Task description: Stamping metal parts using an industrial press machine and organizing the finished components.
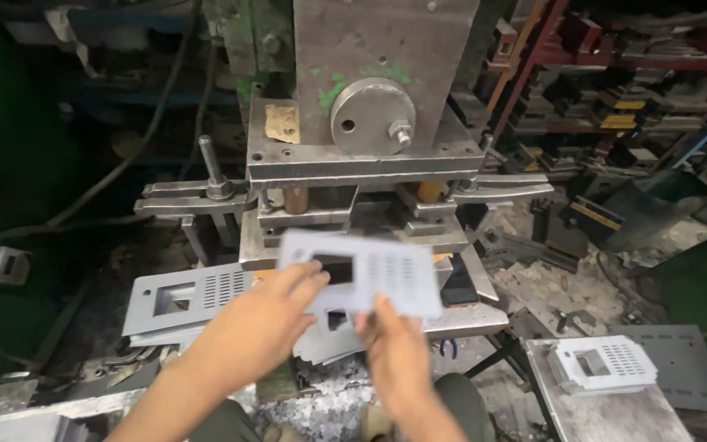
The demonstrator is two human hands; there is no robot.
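Press bed (468, 319), both hands gripping plate (370, 278)

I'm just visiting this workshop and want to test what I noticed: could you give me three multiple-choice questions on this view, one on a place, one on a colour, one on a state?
1. Where does the finished-looking plate lie?
A. On the small table at lower right
B. On top of the press
C. On the red shelves

2. What colour are the paint marks on the press?
A. Yellow
B. Green
C. Blue

3. How is the blurred plate held?
A. It lies flat, untouched
B. By the left hand alone
C. By both hands, in front of the press

Answers:
1 A: it sits on the grey tabletop at lower right.
2 B: the smears beside the round disc are green.
3 C: the left hand and right hand both touch its lower edge.
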